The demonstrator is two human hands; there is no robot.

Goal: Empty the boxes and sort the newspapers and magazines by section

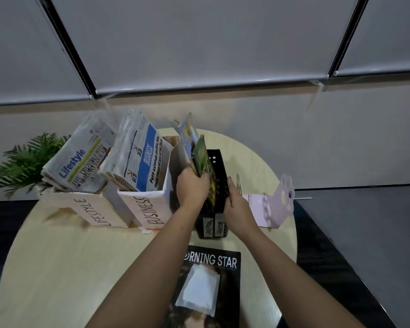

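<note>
Left hand [191, 185] fingers closed around upright magazines [200, 159] standing in black organizer [217, 176] on the counter [57, 256]. Right hand [237, 204] clasps organizer's right wall, fingers curled; fingertips' contact with magazines unclear, possibly touching.

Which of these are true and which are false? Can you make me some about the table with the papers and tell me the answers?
1. The left hand grips magazines at the black organizer. True.
2. The box marked LIFESTYLE is empty. False: folded newspapers stand in it.
3. A magazine reading "RNING STAR" lies flat on the round table. True.
4. The green plant sits to the right of the boxes. False: it is on the left.
5. The right hand touches the organizer. True.
</note>
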